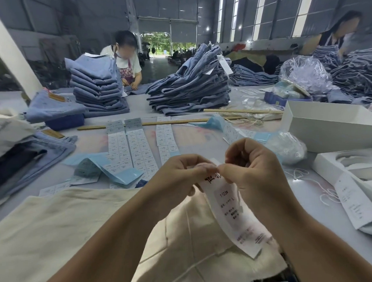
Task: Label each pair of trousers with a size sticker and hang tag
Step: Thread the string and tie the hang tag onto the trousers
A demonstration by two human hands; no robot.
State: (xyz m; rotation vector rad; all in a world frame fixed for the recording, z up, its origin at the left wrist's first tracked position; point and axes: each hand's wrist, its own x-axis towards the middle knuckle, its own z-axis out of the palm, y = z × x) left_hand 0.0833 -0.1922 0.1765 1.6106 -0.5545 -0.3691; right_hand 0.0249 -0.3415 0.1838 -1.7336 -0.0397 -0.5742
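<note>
A long white hang tag with printed text hangs between my hands above cream trousers spread on the table in front of me. My left hand pinches the tag's top end with curled fingers. My right hand meets it fingertip to fingertip and pinches the same top end. Strips of size stickers lie on the table beyond my hands, some on blue backing paper.
Stacks of folded blue jeans stand further back, more at left. An open white box and a tray with tags sit at right. Two people work across the table. Wooden sticks and loose string lie mid-table.
</note>
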